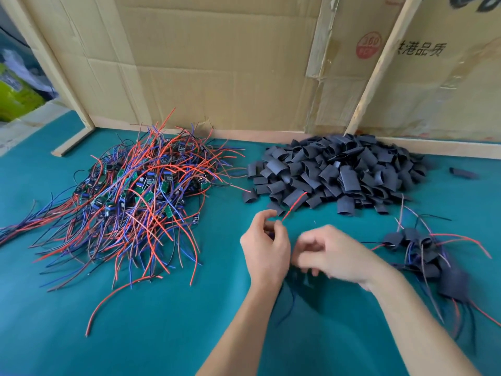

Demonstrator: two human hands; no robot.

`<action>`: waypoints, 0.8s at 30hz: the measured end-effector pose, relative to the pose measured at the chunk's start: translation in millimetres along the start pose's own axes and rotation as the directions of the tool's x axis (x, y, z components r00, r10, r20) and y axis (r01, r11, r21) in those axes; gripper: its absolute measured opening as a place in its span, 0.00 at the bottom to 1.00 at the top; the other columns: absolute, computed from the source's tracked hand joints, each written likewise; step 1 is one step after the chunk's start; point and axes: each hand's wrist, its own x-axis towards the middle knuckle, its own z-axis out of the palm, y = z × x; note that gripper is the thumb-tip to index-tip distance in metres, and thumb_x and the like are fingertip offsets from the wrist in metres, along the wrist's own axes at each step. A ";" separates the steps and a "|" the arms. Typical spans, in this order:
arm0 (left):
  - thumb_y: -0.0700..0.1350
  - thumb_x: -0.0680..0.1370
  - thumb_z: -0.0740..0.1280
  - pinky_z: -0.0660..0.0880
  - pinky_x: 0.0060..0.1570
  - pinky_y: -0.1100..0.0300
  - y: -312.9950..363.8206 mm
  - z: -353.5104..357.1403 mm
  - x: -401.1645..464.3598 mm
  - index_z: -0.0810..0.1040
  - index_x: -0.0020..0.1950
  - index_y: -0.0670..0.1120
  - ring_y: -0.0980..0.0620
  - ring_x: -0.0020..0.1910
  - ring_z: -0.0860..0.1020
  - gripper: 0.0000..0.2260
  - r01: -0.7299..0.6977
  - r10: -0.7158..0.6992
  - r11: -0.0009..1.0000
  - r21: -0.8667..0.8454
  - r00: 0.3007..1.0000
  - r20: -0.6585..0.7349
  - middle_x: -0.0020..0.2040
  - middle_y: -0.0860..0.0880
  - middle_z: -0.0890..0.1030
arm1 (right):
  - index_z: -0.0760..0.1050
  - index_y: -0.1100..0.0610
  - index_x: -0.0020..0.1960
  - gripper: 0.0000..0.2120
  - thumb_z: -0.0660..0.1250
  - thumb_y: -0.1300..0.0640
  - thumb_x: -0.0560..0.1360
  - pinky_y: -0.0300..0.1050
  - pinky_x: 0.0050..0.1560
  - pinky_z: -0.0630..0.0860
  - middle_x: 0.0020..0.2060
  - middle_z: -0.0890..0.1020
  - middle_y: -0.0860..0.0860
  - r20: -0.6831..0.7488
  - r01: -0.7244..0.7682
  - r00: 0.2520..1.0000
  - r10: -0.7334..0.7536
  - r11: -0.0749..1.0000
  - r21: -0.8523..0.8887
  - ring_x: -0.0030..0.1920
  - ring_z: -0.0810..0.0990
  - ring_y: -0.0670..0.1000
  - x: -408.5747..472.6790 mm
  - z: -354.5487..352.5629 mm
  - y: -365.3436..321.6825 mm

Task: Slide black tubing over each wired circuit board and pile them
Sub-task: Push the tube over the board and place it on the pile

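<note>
Black tubing (336,172) heaps far right, bare wired boards (135,191) far left, sleeved ones (431,256) near right. Left hand (264,248) pinches a red wire (294,206); right hand (330,253), blurred, seems curled on something dark.

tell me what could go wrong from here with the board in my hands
The red wire rising from the left hand reaches over the edge of the loose tubing pile; it might drag pieces off. Dark leads hanging below the hands could snag. The right hand is motion-blurred, so a slipped sleeve could go unnoticed.
</note>
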 end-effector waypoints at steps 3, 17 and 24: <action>0.34 0.77 0.64 0.72 0.37 0.64 0.8 1.6 -0.7 0.82 0.53 0.48 0.57 0.30 0.72 0.12 -0.064 0.064 0.998 0.007 0.997 -0.038 0.30 0.57 0.75 | 0.83 0.48 0.41 0.08 0.71 0.61 0.72 0.34 0.36 0.71 0.34 0.85 0.45 -0.423 -0.051 0.906 0.001 0.993 -0.107 0.37 0.82 0.45 31.0 -14.6 7.4; 0.33 0.79 0.62 0.70 0.47 0.62 -2.3 3.7 4.4 0.82 0.60 0.42 0.50 0.45 0.76 0.14 -0.125 0.127 0.983 0.137 0.992 -0.009 0.44 0.51 0.77 | 0.77 0.52 0.68 0.28 0.79 0.55 0.70 0.47 0.55 0.77 0.59 0.80 0.46 -0.719 0.072 0.674 -0.172 0.983 -0.169 0.50 0.81 0.51 66.3 9.8 12.7; 0.33 0.80 0.62 0.67 0.47 0.72 -3.3 3.1 4.5 0.82 0.51 0.44 0.55 0.46 0.74 0.10 -0.131 0.139 0.979 0.156 0.989 -0.043 0.47 0.49 0.77 | 0.81 0.52 0.62 0.27 0.81 0.65 0.66 0.36 0.42 0.78 0.55 0.79 0.42 -0.637 0.303 0.738 -0.221 0.953 0.021 0.51 0.82 0.42 40.1 40.7 15.1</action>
